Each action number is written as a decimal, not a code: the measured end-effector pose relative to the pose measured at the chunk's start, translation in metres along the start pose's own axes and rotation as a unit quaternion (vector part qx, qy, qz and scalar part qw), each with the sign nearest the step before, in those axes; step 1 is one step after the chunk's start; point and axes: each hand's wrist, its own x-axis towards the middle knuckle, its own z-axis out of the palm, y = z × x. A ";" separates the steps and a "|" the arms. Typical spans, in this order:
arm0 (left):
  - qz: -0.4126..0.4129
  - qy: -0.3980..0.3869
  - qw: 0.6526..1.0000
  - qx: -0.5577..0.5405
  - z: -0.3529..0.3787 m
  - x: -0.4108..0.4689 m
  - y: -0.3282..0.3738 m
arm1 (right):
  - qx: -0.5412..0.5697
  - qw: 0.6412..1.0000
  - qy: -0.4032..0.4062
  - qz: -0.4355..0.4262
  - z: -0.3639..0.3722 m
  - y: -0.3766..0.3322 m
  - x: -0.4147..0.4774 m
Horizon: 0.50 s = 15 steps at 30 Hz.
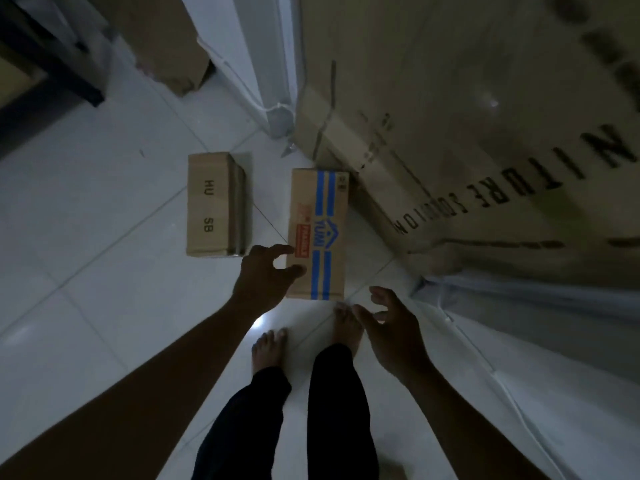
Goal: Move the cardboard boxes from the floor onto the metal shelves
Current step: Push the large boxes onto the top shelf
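A long cardboard box with blue stripes and a red label (325,216) lies on the white tiled floor just ahead of my bare feet. My left hand (263,275) hovers at its near left edge, thumb and fingers spread, fingertips over the box top. Spread and holding nothing, my right hand (391,327) is off the box's near right corner. A second plain box marked "HU SB" (213,206) lies on the floor to the left.
A very large cardboard carton with black lettering (467,116) leans at the right. A white plastic-wrapped panel (540,341) lies along the right floor. Another brown carton (169,39) stands at the back. A dark frame (45,74) is at the upper left.
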 end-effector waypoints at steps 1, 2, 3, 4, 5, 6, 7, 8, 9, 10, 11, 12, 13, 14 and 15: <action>-0.006 -0.001 1.000 0.018 0.012 0.022 -0.007 | -0.004 1.000 -0.014 0.013 0.008 0.011 0.019; -0.017 -0.006 0.999 0.027 0.024 0.044 -0.012 | -0.006 0.999 -0.028 0.023 0.016 0.021 0.037; -0.033 -0.013 0.999 0.026 0.036 0.065 -0.016 | -0.006 0.999 -0.041 0.028 0.023 0.029 0.053; -0.046 -0.018 0.999 0.018 0.048 0.084 -0.019 | -0.005 0.998 -0.053 0.029 0.030 0.036 0.069; -0.052 -0.017 0.998 0.019 0.061 0.101 -0.020 | -0.005 0.997 -0.064 0.031 0.036 0.042 0.085; -0.050 -0.010 0.998 0.035 0.073 0.115 -0.021 | -0.008 0.997 -0.073 0.035 0.042 0.047 0.100; -0.047 -0.005 0.997 0.054 0.086 0.127 -0.021 | -0.010 0.996 -0.082 0.041 0.046 0.050 0.114; -0.049 0.003 0.997 0.057 0.099 0.136 -0.020 | -0.008 0.995 -0.091 0.047 0.050 0.053 0.126; -0.060 0.007 0.997 0.048 0.110 0.143 -0.018 | -0.002 0.994 -0.100 0.052 0.054 0.056 0.136; -0.078 0.011 0.996 0.042 0.121 0.148 -0.017 | 0.004 0.993 -0.107 0.055 0.056 0.057 0.145; -0.098 0.010 0.994 0.048 0.130 0.151 -0.016 | 0.006 0.992 -0.113 0.056 0.058 0.058 0.151; -0.114 0.009 0.991 0.063 0.136 0.153 -0.015 | 0.005 0.991 -0.119 0.056 0.059 0.059 0.155; -0.126 0.009 0.989 0.080 0.141 0.153 -0.015 | 0.002 0.991 -0.125 0.055 0.059 0.060 0.158; -0.132 0.012 0.987 0.095 0.143 0.153 -0.014 | -0.001 0.990 -0.131 0.055 0.059 0.061 0.159; -0.136 0.019 0.985 0.104 0.144 0.152 -0.014 | -0.003 0.989 -0.137 0.056 0.058 0.062 0.159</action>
